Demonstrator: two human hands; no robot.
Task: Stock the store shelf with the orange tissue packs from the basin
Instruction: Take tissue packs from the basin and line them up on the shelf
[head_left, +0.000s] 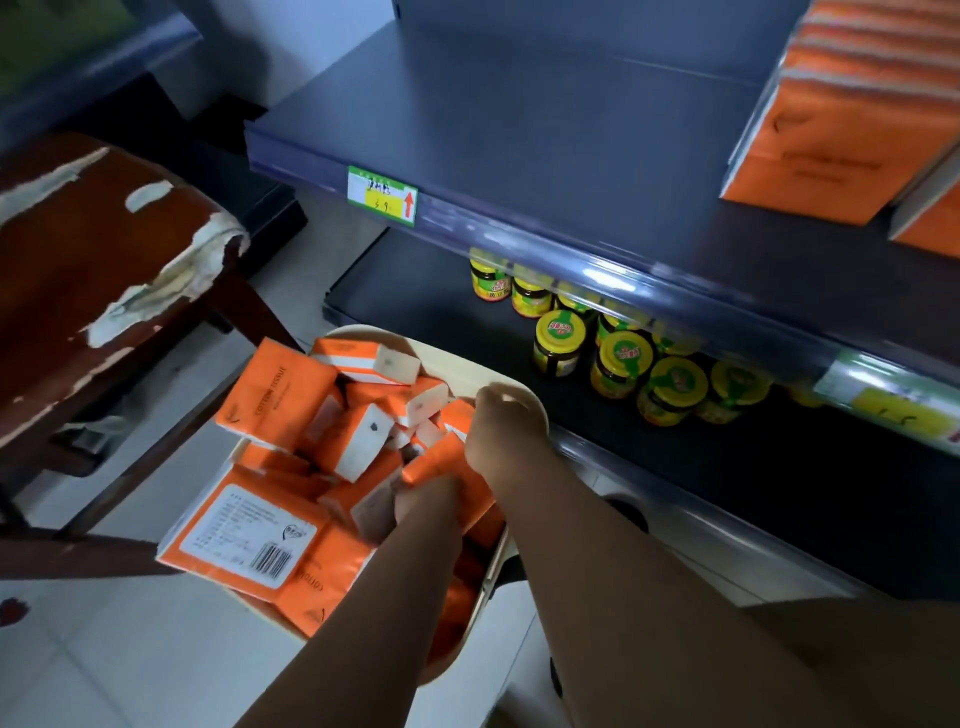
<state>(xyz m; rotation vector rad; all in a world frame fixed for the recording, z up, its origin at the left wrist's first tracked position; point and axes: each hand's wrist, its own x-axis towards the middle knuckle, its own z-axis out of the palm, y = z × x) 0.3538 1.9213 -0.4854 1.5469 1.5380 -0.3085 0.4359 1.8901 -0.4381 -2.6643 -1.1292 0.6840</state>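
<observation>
A cream basin (511, 388) on the floor is heaped with several orange tissue packs (275, 395). Both my hands reach down into it. My left hand (428, 501) is curled round an orange pack (441, 467) in the middle of the heap. My right hand (501, 426) is just beyond it at the basin's right side, fingers curled over the far end of that same pack; its fingertips are hidden. The dark upper shelf (545, 130) holds stacked orange packs (831, 119) at its far right.
Several yellow-lidded jars (621, 364) stand on the lower shelf (415, 291) right behind the basin. A worn brown chair (104, 249) stands to the left. A green price tag (383, 196) hangs on the upper shelf's edge. Pale floor tiles (104, 665) lie below.
</observation>
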